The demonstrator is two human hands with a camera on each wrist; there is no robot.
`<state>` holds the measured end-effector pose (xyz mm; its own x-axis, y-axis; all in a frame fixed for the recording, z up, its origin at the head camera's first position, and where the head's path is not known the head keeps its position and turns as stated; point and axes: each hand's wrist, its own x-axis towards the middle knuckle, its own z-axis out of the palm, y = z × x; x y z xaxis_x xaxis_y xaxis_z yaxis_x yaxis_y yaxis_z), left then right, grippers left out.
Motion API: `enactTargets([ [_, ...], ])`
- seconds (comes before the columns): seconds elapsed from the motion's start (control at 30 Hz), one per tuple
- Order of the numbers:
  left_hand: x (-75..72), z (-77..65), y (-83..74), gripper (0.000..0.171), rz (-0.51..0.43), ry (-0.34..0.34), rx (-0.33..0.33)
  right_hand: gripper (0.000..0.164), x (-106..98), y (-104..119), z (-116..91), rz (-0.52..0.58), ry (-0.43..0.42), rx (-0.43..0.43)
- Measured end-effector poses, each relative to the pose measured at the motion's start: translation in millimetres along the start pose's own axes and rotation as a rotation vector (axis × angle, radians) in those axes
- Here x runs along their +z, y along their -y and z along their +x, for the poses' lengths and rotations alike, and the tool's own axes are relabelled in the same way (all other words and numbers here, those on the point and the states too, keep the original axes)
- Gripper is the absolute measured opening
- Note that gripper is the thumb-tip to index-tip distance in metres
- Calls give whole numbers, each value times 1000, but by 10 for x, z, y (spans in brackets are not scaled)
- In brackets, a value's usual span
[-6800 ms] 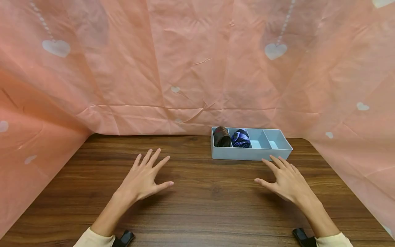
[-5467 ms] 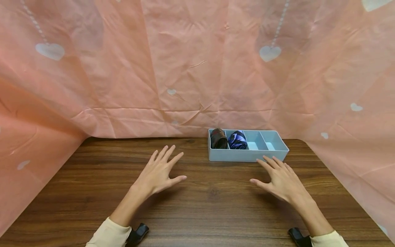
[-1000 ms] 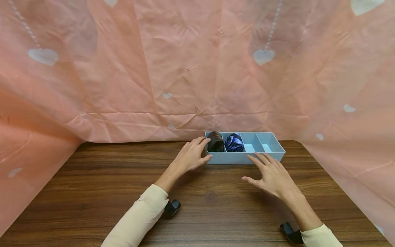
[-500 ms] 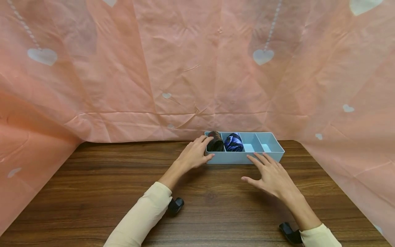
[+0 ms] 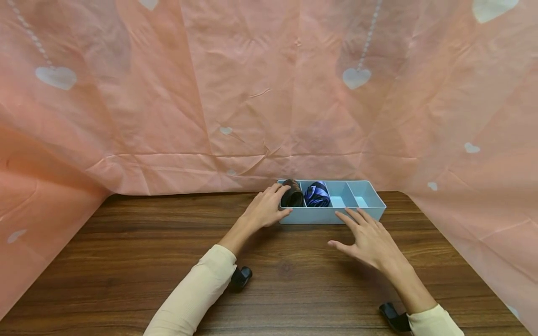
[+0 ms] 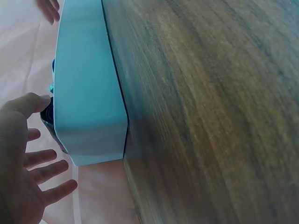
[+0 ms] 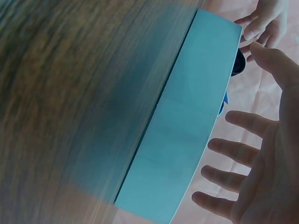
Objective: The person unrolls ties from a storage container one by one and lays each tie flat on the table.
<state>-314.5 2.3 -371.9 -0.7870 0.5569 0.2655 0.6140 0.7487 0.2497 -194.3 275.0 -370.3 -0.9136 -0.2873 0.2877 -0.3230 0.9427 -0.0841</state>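
A light blue divided box [image 5: 313, 216] stands at the back of the table. Its leftmost compartment holds a dark brown rolled necktie [image 5: 295, 198]; beside that, in the adjoining compartment, sits a blue patterned rolled necktie [image 5: 318, 195]. My left hand [image 5: 264, 208] is at the box's left end, fingers spread over the edge by the dark roll and thumb near the front wall. In the left wrist view its fingers [image 6: 49, 171] are extended, not wrapped round the roll; whether they touch it I cannot tell. My right hand [image 5: 371, 240] hovers before the box's right half, fingers spread, holding nothing.
Two compartments on the right of the box show bare floors. The brown wooden table [image 5: 168, 261] extends in front of it. A pink cloth with white hearts [image 5: 235, 93] hangs behind and along both sides. Black wrist mounts [image 5: 241, 277] sit under both forearms.
My left hand has moved right and forward from the table's left part to the box's left end, shifting only slightly in the last second. The right hand and both rolls stay nearly in place.
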Motion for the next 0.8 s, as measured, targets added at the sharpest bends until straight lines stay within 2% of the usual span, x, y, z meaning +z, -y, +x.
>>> enactTargets([
  [0.3,0,57,-31,67,57,11,-26,81,17,9,2,-11,-3,-13],
  [0.47,4,93,-39,66,99,8,-12,80,19,13,2,-15,-1,-13],
  [0.8,9,189,-92,58,102,-33,26,81,15,12,-1,-14,10,-6],
])
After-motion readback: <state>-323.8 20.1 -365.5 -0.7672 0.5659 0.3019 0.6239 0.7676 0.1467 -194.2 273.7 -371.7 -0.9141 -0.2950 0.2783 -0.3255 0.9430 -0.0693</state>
